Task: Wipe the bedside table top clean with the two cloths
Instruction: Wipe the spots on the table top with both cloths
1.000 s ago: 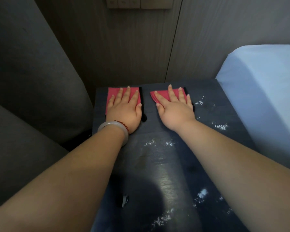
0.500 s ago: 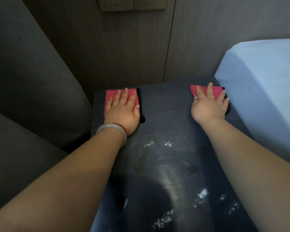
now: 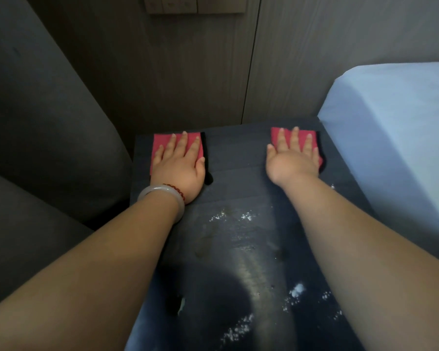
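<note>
Head view. Both cloths lie flat at the far edge of the bedside table top (image 3: 238,173). The left red cloth (image 3: 160,139) is at the far left corner, and the right red cloth (image 3: 275,135) is at the far right, just beside the bed mattress (image 3: 390,122).

The left hand (image 3: 180,168) presses palm-down on its cloth with straight, slightly spread fingers. The right hand (image 3: 293,163) does the same, its thumb off the cloth's left edge.

Each cloth's long axis appears to run far to near, in line with the fingers.

The deciding relation is that the white powder lies nearer than both wrists. One patch (image 3: 241,216) sits between the forearms, and a second patch (image 3: 297,291) lies just left of the right forearm. The next stroke (in my judgement) must pull towards the person, with the right hand better placed.

- **Hidden:** the palms cover most of each cloth, and the forearms cover both sides of the table.
- **Cut off:** the near edge of the table is out of frame.
- **Unclear:** a dark mark (image 3: 175,302) cannot be identified.
</note>
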Available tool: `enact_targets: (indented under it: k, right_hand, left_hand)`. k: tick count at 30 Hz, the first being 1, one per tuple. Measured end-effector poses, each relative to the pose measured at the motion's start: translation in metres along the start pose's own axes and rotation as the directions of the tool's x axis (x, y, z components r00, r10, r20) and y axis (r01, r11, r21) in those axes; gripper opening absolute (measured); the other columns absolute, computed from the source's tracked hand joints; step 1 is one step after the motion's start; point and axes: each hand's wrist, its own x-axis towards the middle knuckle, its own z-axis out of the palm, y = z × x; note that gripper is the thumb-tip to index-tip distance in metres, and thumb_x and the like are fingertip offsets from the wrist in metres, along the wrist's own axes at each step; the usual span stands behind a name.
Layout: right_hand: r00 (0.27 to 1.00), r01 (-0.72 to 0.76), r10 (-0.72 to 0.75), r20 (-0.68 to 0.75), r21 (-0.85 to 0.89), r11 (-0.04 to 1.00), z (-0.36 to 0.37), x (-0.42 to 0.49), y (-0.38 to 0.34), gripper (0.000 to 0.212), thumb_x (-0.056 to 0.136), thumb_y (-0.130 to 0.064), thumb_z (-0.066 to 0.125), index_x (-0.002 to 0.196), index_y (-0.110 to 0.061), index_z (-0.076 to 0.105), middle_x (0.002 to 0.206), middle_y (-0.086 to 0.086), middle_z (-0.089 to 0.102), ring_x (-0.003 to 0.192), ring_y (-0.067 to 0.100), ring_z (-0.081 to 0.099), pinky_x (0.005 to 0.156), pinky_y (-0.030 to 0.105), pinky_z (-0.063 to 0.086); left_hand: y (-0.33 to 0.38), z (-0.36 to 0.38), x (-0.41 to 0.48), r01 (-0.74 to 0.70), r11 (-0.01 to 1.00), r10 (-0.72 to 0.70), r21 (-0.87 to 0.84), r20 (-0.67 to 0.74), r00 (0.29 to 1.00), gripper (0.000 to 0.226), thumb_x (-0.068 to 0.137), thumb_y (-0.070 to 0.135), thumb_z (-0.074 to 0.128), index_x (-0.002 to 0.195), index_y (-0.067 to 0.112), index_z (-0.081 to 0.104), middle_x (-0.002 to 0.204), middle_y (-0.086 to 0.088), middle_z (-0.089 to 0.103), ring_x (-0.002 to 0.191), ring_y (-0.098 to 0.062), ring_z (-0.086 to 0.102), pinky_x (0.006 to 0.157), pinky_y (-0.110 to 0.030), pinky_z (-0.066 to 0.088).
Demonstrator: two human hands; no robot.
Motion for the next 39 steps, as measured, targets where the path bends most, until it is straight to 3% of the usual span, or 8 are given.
enact_targets:
  k: [5, 11, 18, 24, 30, 32, 37, 39]
  right_hand:
    - [0.943, 0.331, -0.330, -0.044, 0.015, 0.944, 0.017, -0.030, -0.024, 0.055, 0.105, -0.038, 0.017, 0.156, -0.031, -0.001, 0.163, -0.009, -0.010, 0.150, 0.020, -0.009, 0.121, 0.037, -0.003]
    - [0.990, -0.141, 0.139, 0.021, 0.102, 0.985, -0.011, 0.017, 0.028, 0.056, 0.104, -0.044, 0.011, 0.156, -0.032, -0.006, 0.164, -0.004, -0.013, 0.150, 0.029, -0.011, 0.120, 0.046, -0.002]
    - [0.917, 0.399, -0.398, -0.019, 0.030, 0.917, 0.016, -0.032, -0.057, 0.053, 0.103, -0.046, 0.010, 0.155, -0.040, -0.002, 0.162, -0.014, -0.011, 0.150, 0.019, -0.012, 0.120, 0.042, -0.004]
    - [0.994, -0.109, 0.108, 0.023, 0.056, 0.992, -0.016, 0.038, 0.027, 0.056, 0.103, -0.044, 0.014, 0.156, -0.035, -0.003, 0.164, -0.006, -0.011, 0.150, 0.029, -0.009, 0.120, 0.048, 0.000]
    - [0.896, 0.443, -0.443, 0.013, 0.019, 0.896, 0.010, -0.013, -0.068, 0.052, 0.104, -0.044, 0.014, 0.154, -0.042, -0.001, 0.163, -0.012, -0.010, 0.150, 0.021, -0.012, 0.120, 0.041, -0.004]
    - [0.872, 0.490, -0.490, 0.028, -0.024, 0.871, 0.005, -0.003, -0.052, 0.053, 0.104, -0.045, 0.013, 0.154, -0.041, -0.002, 0.163, -0.012, -0.010, 0.150, 0.020, -0.012, 0.120, 0.041, -0.005]
    - [0.999, 0.020, -0.020, 0.026, 0.021, 1.000, -0.016, 0.047, 0.015, 0.054, 0.103, -0.046, 0.012, 0.155, -0.039, -0.004, 0.164, -0.005, -0.013, 0.150, 0.027, -0.011, 0.120, 0.048, -0.003]
    - [0.999, 0.032, -0.032, 0.011, 0.037, 0.999, -0.010, 0.033, -0.009, 0.055, 0.103, -0.045, 0.013, 0.155, -0.038, -0.002, 0.163, -0.006, -0.013, 0.150, 0.028, -0.011, 0.120, 0.048, -0.003]
  left_hand:
    - [0.003, -0.002, -0.002, 0.006, 1.000, -0.006, -0.008, 0.005, 1.000, 0.058, 0.101, 0.046, 0.017, 0.155, 0.028, 0.010, 0.164, 0.001, 0.001, 0.150, -0.021, 0.000, 0.120, -0.042, 0.003]
    - [0.002, 0.002, 0.001, 0.012, 1.000, -0.012, 0.008, -0.008, 1.000, 0.058, 0.101, 0.047, 0.017, 0.155, 0.028, 0.011, 0.164, 0.001, 0.002, 0.150, -0.021, 0.001, 0.119, -0.042, 0.003]
    - [0.002, 0.000, -0.002, -0.002, 1.000, 0.002, -0.019, -0.010, 1.000, 0.057, 0.101, 0.045, 0.019, 0.155, 0.028, 0.012, 0.164, 0.000, 0.002, 0.150, -0.020, 0.001, 0.119, -0.041, 0.002]
    - [0.001, 0.001, -0.001, 0.000, 1.000, 0.000, -0.014, -0.017, 1.000, 0.057, 0.101, 0.045, 0.019, 0.155, 0.029, 0.013, 0.164, 0.001, 0.003, 0.150, -0.020, 0.001, 0.119, -0.041, 0.002]
    - [0.000, 0.003, -0.001, -0.011, 1.000, 0.010, -0.026, -0.030, 1.000, 0.057, 0.101, 0.045, 0.020, 0.155, 0.029, 0.014, 0.164, 0.001, 0.004, 0.150, -0.020, 0.002, 0.120, -0.042, 0.004]
    - [0.001, 0.003, -0.001, -0.008, 1.000, 0.008, -0.019, -0.026, 1.000, 0.057, 0.101, 0.045, 0.019, 0.155, 0.029, 0.014, 0.164, 0.001, 0.004, 0.150, -0.020, 0.001, 0.120, -0.042, 0.003]
    - [0.000, 0.003, 0.000, -0.007, 1.000, 0.006, -0.012, -0.021, 1.000, 0.057, 0.101, 0.045, 0.018, 0.155, 0.029, 0.012, 0.164, 0.001, 0.002, 0.150, -0.020, 0.001, 0.119, -0.041, 0.002]
    - [0.000, 0.002, 0.001, -0.007, 1.000, 0.007, -0.010, -0.011, 1.000, 0.057, 0.101, 0.046, 0.018, 0.155, 0.029, 0.012, 0.164, 0.001, 0.002, 0.150, -0.020, 0.000, 0.119, -0.041, 0.002]
